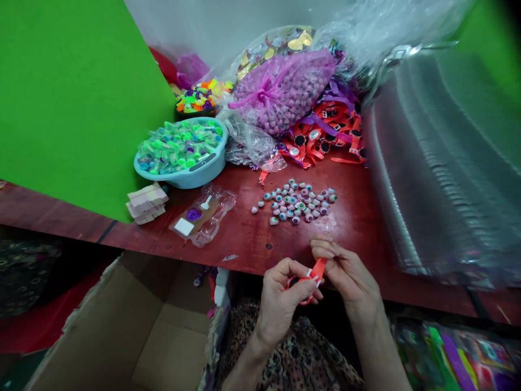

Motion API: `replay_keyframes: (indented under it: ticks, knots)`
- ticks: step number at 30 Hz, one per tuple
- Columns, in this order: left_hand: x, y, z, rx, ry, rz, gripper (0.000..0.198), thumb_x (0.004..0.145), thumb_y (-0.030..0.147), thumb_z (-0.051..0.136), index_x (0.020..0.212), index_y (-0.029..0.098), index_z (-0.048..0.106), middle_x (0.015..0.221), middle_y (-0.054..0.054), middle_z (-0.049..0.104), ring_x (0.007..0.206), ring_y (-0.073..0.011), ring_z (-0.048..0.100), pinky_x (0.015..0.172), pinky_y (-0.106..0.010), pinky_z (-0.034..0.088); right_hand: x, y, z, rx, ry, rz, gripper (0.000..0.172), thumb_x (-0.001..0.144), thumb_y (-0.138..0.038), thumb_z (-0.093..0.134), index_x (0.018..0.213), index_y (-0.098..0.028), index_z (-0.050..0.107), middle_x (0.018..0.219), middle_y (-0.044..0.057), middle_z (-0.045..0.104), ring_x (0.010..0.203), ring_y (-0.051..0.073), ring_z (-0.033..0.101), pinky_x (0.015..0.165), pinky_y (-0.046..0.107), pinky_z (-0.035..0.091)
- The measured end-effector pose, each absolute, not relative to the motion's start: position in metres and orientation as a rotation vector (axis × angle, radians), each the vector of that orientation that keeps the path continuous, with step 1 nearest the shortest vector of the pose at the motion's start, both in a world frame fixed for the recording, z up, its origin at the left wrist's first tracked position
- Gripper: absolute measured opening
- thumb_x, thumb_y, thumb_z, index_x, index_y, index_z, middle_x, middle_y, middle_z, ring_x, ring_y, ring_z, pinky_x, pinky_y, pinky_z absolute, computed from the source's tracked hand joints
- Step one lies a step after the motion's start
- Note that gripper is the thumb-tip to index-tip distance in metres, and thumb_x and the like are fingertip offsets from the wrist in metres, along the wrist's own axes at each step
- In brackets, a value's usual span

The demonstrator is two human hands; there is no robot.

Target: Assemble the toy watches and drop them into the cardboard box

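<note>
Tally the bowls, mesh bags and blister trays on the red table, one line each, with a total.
Light blue plastic basin: 1
Dark bowl of neon pieces: 1
Purple mesh bag: 1
Clear plastic blister tray: 1
Total: 4

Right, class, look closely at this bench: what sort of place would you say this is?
Probably a small workshop for novelty trinkets: a worn red workbench holds a loose pile of plastic eyeballs, a heap of orange straps, and a blue tub of green capsules.
</note>
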State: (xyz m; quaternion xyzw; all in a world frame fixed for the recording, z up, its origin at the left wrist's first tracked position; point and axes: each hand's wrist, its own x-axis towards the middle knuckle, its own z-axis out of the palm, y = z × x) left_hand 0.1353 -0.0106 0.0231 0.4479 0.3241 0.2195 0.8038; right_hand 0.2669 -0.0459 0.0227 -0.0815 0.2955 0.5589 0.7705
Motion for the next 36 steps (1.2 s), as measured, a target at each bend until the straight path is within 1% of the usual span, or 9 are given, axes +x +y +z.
replay_keyframes:
  ticks: [3, 5, 11, 19, 27, 29, 31, 33, 36]
  knots:
    - [0.137, -0.014, 0.021, 0.999, 0.740, 0.490, 0.017, 0.076, 0.027, 0.067, 0.071, 0.014, 0.057, 0.063, 0.001, 0.059, 0.052, -0.0102, 0.055, 0.048, -0.021, 0.043, 0.267, -0.052, 0.030, -0.193, 0.505, 1.160, 0.031, 0.074, 0.012, 0.040, 0.077, -0.019, 0.038, 0.066, -0.005, 0.039, 0.046, 0.004, 0.042, 0.043, 0.015, 0.042]
    - [0.139, -0.016, 0.020, 1.112, 0.762, 0.532, 0.018, 0.078, 0.028, 0.066, 0.070, 0.014, 0.057, 0.062, 0.002, 0.056, 0.051, -0.0085, 0.052, 0.050, -0.021, 0.040, 0.266, -0.057, 0.037, -0.215, 0.388, 1.128, 0.029, 0.077, 0.010, 0.046, 0.077, -0.018, 0.039, 0.066, -0.005, 0.041, 0.047, 0.004, 0.044, 0.043, 0.015, 0.043]
    - [0.147, -0.018, 0.019, 1.349, 0.772, 0.609, 0.018, 0.078, 0.025, 0.066, 0.067, 0.016, 0.056, 0.061, 0.004, 0.053, 0.054, -0.0078, 0.043, 0.054, -0.022, 0.035, 0.265, -0.062, 0.051, -0.304, 0.198, 1.100, 0.023, 0.081, 0.003, 0.055, 0.075, -0.016, 0.044, 0.065, -0.005, 0.045, 0.048, 0.004, 0.045, 0.044, 0.015, 0.045]
    - [0.146, -0.012, 0.019, 1.058, 0.747, 0.505, 0.021, 0.073, 0.028, 0.068, 0.065, 0.016, 0.052, 0.060, 0.001, 0.057, 0.053, -0.0102, 0.050, 0.054, -0.023, 0.037, 0.265, -0.059, 0.049, -0.372, 0.247, 1.116, 0.027, 0.073, 0.003, 0.065, 0.070, -0.015, 0.045, 0.063, -0.006, 0.041, 0.048, 0.003, 0.039, 0.045, 0.014, 0.043]
    - [0.155, -0.012, 0.013, 1.027, 0.873, 0.551, 0.032, 0.071, 0.037, 0.073, 0.064, 0.014, 0.052, 0.056, 0.005, 0.048, 0.049, -0.0060, 0.040, 0.049, -0.019, 0.032, 0.250, -0.058, 0.050, -0.559, 0.067, 1.066, 0.027, 0.073, -0.011, 0.072, 0.064, -0.016, 0.047, 0.062, -0.006, 0.038, 0.050, 0.004, 0.035, 0.047, 0.016, 0.041]
    - [0.156, -0.010, 0.013, 0.996, 0.845, 0.553, 0.033, 0.070, 0.039, 0.074, 0.070, 0.015, 0.052, 0.059, 0.005, 0.050, 0.052, -0.0067, 0.044, 0.051, -0.019, 0.035, 0.248, -0.059, 0.053, -0.575, 0.039, 1.067, 0.028, 0.074, -0.014, 0.073, 0.063, -0.016, 0.047, 0.062, -0.006, 0.039, 0.050, 0.005, 0.034, 0.047, 0.016, 0.040]
    - [0.154, -0.008, 0.017, 0.964, 0.779, 0.518, 0.034, 0.069, 0.038, 0.075, 0.083, 0.016, 0.053, 0.063, 0.004, 0.053, 0.055, -0.0084, 0.049, 0.055, -0.020, 0.038, 0.249, -0.061, 0.057, -0.571, 0.027, 1.081, 0.026, 0.074, -0.014, 0.073, 0.064, -0.016, 0.049, 0.062, -0.006, 0.041, 0.049, 0.004, 0.035, 0.047, 0.016, 0.041]
    - [0.149, -0.006, 0.023, 1.000, 0.713, 0.424, 0.032, 0.072, 0.038, 0.073, 0.088, 0.016, 0.055, 0.068, 0.003, 0.055, 0.058, -0.0093, 0.050, 0.057, -0.020, 0.039, 0.252, -0.061, 0.058, -0.539, 0.041, 1.100, 0.024, 0.074, -0.013, 0.072, 0.065, -0.016, 0.050, 0.062, -0.006, 0.042, 0.048, 0.004, 0.035, 0.046, 0.016, 0.041]
    - [0.135, -0.005, 0.035, 1.135, 0.662, 0.268, 0.028, 0.077, 0.040, 0.067, 0.073, 0.013, 0.058, 0.063, 0.001, 0.053, 0.056, -0.0086, 0.047, 0.055, -0.020, 0.036, 0.256, -0.058, 0.052, -0.435, 0.168, 1.165, 0.024, 0.071, -0.006, 0.073, 0.066, -0.014, 0.051, 0.061, -0.007, 0.042, 0.047, 0.002, 0.037, 0.044, 0.013, 0.039]
